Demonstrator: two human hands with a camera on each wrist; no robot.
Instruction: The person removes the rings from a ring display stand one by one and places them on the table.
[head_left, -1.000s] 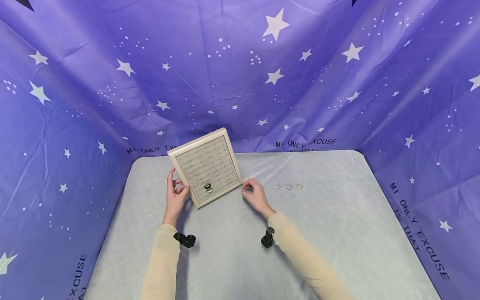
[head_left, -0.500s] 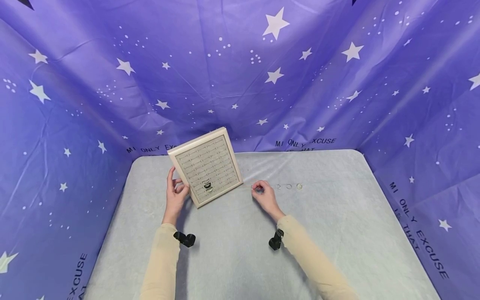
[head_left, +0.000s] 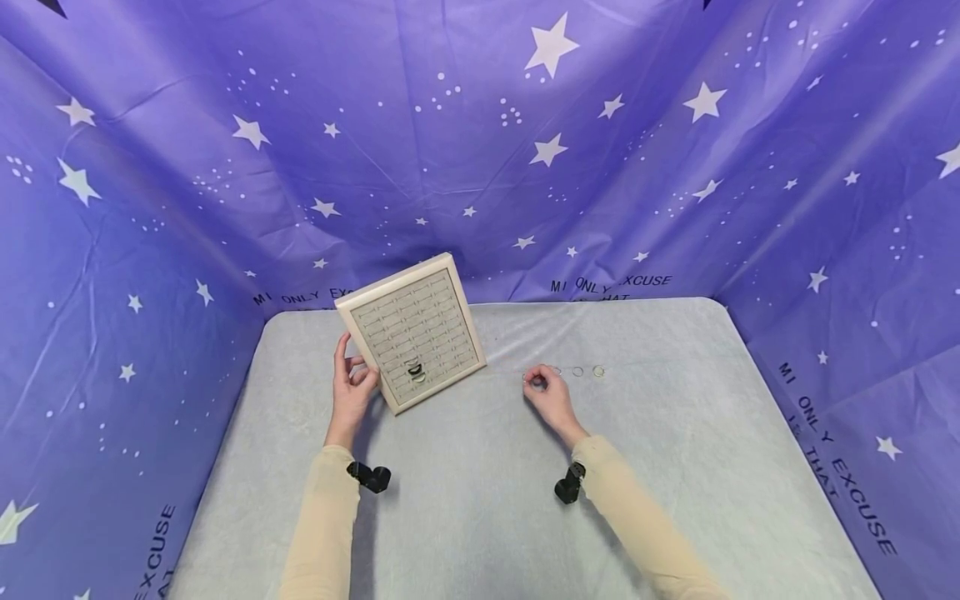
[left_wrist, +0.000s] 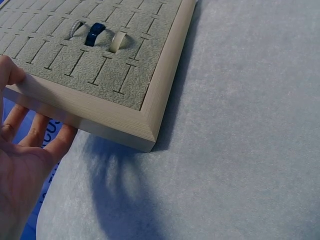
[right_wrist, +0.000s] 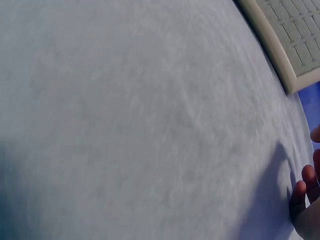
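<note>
A square wooden-framed ring display tray stands tilted on the table in the head view. My left hand grips its left edge, thumb in front and fingers behind, as the left wrist view shows. Three rings sit in its slots: a silver textured ring, a dark blue ring and a pale plain band. My right hand hovers right of the tray, fingers loosely curled, no held thing visible. Beside it lie a thin ring and a gold-toned ring; another is mostly hidden behind the hand.
A grey cloth covers the table. Behind and at both sides hangs a purple curtain with white stars and printed words. Black wrist cameras sit at both sleeves.
My right hand has moved rightward, away from the tray's lower right corner to the rings on the table, and now partly covers the nearest one. My left hand and the tray stay put.
</note>
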